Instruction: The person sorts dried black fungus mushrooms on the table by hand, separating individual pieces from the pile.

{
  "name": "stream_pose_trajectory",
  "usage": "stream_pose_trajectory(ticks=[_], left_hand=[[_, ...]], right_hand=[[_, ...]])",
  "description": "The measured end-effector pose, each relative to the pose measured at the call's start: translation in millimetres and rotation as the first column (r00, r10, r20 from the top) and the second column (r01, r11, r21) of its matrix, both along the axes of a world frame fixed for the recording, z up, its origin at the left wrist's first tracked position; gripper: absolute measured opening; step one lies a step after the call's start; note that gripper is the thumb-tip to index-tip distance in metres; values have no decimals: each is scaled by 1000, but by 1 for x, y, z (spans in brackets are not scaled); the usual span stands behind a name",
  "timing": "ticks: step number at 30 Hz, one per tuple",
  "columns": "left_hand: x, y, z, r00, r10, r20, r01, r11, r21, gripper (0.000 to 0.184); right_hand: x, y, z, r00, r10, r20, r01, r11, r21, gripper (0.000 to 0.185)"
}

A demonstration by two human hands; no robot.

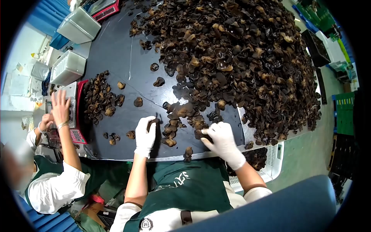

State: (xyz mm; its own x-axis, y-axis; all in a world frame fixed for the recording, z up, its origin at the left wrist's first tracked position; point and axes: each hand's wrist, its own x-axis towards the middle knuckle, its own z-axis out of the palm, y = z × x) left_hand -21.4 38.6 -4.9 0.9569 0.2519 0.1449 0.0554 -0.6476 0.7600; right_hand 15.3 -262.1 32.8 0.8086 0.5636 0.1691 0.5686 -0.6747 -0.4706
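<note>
picking through wood ear mushrooms is my best guess at the step here, going one piece at a time out of the loose cluster [171, 129] that sits between the two gloved hands. the right hand [224, 141] is over the right end of that cluster, thumb and forefinger parted with a gap, and a dark wood ear [198, 134] is right at the forefinger tip. can't tell if it's actually gripped or just touched. the left hand [145, 136] has its fingers curled close together above the dark tabletop [116, 62], nothing visible in it, though the inside of the fingers is hidden so i can't swear it's holding nothing. imo the next move calls for a light pinch on a single piece, since these look soft and floppy and could drag a neighbour along. room-wise, the big heap [239, 58] blocks the far right, and the near table edge runs just under both hands, with one stray wood ear [188, 154] right by it. past the right corner there's a white basket [276, 164] lower down. best open space is left of the left hand, up to the small pile [96, 98] beside the red scale [79, 133], where a co-worker's hand [60, 110] is.
</note>
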Motion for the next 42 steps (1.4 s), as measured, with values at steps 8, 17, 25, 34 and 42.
stream_pose_trajectory(ticks=[8,17,25,34,42], left_hand=[[-27,-58,51,916,-270,-298,121,892,-436,22],[8,-109,25,765,-643,28,617,746,251,25],[20,-83,-9,848,-529,-31,500,779,377,22],[0,-112,54,804,-585,108,594,783,-185,21],[59,-103,38,812,-583,19,515,733,444,37]], right_hand=[[21,-1,-8,998,51,-47,-39,976,216,22],[27,-92,44,714,190,-673,-35,971,236,23],[43,22,-41,986,35,165,-43,998,42,23],[54,-61,32,800,157,-580,50,944,325,13],[29,-88,22,919,-79,-386,175,960,219,26]])
